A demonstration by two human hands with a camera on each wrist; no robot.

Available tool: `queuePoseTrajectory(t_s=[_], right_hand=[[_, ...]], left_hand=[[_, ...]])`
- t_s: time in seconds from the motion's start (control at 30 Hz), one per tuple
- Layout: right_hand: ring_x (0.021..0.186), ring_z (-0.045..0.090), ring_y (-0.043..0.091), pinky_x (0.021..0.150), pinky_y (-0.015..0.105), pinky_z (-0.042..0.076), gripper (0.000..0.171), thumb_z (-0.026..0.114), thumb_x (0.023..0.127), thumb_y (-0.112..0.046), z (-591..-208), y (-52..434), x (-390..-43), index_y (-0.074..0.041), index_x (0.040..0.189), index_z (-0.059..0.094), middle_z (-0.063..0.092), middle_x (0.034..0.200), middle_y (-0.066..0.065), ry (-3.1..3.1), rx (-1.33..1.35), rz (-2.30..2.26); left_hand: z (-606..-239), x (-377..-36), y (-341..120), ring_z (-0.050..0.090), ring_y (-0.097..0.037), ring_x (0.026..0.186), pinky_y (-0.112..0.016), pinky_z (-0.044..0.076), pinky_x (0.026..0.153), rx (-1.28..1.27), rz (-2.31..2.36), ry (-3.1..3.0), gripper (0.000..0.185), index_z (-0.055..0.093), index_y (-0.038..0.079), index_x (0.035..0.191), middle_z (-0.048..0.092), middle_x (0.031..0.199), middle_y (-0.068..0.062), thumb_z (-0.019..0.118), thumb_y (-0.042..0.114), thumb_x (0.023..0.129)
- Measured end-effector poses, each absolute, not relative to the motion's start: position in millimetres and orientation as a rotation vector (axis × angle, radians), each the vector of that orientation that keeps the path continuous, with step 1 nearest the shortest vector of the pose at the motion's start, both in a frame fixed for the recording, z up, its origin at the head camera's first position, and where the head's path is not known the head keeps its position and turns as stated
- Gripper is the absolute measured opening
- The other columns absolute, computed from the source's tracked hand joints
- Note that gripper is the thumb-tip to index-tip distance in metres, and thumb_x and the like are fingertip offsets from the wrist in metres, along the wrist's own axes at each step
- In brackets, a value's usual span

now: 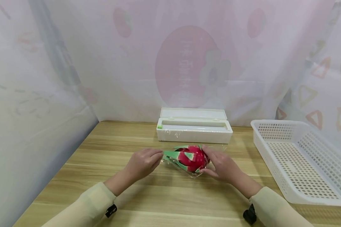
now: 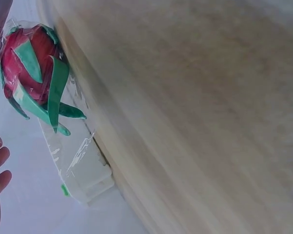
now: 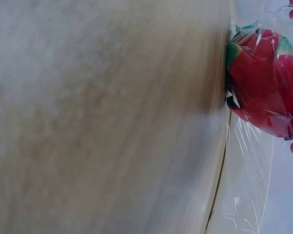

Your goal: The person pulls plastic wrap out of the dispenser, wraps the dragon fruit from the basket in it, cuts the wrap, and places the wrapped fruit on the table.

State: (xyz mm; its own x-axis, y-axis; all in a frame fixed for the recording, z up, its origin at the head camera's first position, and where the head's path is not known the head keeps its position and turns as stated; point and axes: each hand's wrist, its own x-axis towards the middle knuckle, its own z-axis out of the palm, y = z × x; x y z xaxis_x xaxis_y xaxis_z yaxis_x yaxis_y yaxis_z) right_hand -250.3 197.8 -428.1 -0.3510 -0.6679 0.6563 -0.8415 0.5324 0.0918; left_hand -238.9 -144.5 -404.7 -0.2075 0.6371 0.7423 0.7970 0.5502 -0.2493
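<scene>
Dragon fruit (image 1: 191,158): toy, red with green scales, on the wooden table (image 1: 164,195) before the cling-film dispenser (image 1: 194,129).
Cling film (image 3: 248,165): head view barely shows it; the right-wrist view shows it stretched over the fruit.
Right hand (image 1: 220,164): fingers curled round the fruit's right end.
Left hand (image 1: 143,162): fingertips pinching the green tips.
White basket (image 1: 301,157): far right, head view only.

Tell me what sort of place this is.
Probably a staged tabletop booth, not a real kitchen: pale wooden table, translucent printed curtains closing it in, white cling-film dispenser box, white perforated plastic basket.
</scene>
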Motion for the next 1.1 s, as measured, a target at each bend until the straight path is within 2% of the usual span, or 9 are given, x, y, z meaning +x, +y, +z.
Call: queuePoseTrajectory(t_s=[0.13, 0.27, 0.37, 0.5, 0.77, 0.97, 1.1], right_hand=[[0.102, 0.065, 0.033, 0.08, 0.046, 0.055, 0.087, 0.048, 0.092, -0.064, -428, 199, -251, 0.012, 0.134, 0.046, 0.061, 0.124, 0.024, -2.123, 1.249, 0.356], [0.102, 0.065, 0.033, 0.081, 0.045, 0.055, 0.091, 0.056, 0.087, -0.064, -429, 199, -252, 0.013, 0.134, 0.046, 0.062, 0.122, 0.024, -2.107, 1.278, 0.376], [0.102, 0.065, 0.033, 0.081, 0.045, 0.055, 0.095, 0.064, 0.082, -0.064, -430, 200, -254, 0.014, 0.134, 0.046, 0.062, 0.121, 0.023, -2.093, 1.299, 0.385], [0.104, 0.065, 0.033, 0.082, 0.045, 0.055, 0.099, 0.072, 0.077, -0.062, -429, 200, -253, 0.014, 0.134, 0.045, 0.061, 0.123, 0.024, -2.097, 1.315, 0.393], [0.106, 0.064, 0.034, 0.083, 0.046, 0.055, 0.1, 0.075, 0.075, -0.061, -428, 201, -254, 0.014, 0.134, 0.045, 0.06, 0.125, 0.025, -2.096, 1.326, 0.405], [0.107, 0.063, 0.034, 0.084, 0.046, 0.054, 0.098, 0.072, 0.077, -0.061, -429, 201, -254, 0.014, 0.134, 0.045, 0.059, 0.126, 0.025, -2.093, 1.326, 0.398], [0.107, 0.063, 0.034, 0.085, 0.046, 0.054, 0.098, 0.073, 0.077, -0.06, -429, 201, -255, 0.014, 0.134, 0.045, 0.06, 0.125, 0.025, -2.093, 1.318, 0.389]], left_hand=[[-401, -244, -140, 0.07, -0.023, 0.079, -0.036, 0.058, 0.067, -1.159, -0.226, -1.936, 0.01, 0.073, 0.0, 0.092, 0.072, 0.093, -0.008, 0.067, 0.006, 0.086], [-398, -250, -133, 0.07, -0.024, 0.084, -0.036, 0.058, 0.072, -1.156, -0.229, -1.931, 0.012, 0.073, -0.001, 0.092, 0.071, 0.095, -0.01, 0.073, 0.003, 0.08], [-397, -255, -128, 0.07, -0.024, 0.087, -0.036, 0.058, 0.075, -1.155, -0.233, -1.927, 0.014, 0.073, -0.002, 0.092, 0.071, 0.096, -0.011, 0.075, 0.002, 0.078], [-399, -264, -121, 0.068, -0.022, 0.083, -0.033, 0.057, 0.072, -1.139, -0.244, -1.945, 0.01, 0.071, -0.002, 0.091, 0.069, 0.095, -0.011, 0.071, 0.001, 0.082], [-402, -280, -107, 0.066, -0.019, 0.072, -0.029, 0.056, 0.061, -1.099, -0.271, -1.98, 0.006, 0.07, 0.001, 0.088, 0.068, 0.09, -0.007, 0.071, 0.001, 0.082], [-408, -289, -101, 0.068, -0.021, 0.077, -0.031, 0.057, 0.067, -1.085, -0.27, -2.013, 0.01, 0.072, 0.0, 0.089, 0.069, 0.09, -0.009, 0.075, 0.002, 0.08], [-411, -291, -96, 0.067, -0.02, 0.076, -0.03, 0.057, 0.066, -1.084, -0.282, -2.018, 0.006, 0.071, 0.001, 0.087, 0.068, 0.089, -0.008, 0.074, 0.003, 0.082]])
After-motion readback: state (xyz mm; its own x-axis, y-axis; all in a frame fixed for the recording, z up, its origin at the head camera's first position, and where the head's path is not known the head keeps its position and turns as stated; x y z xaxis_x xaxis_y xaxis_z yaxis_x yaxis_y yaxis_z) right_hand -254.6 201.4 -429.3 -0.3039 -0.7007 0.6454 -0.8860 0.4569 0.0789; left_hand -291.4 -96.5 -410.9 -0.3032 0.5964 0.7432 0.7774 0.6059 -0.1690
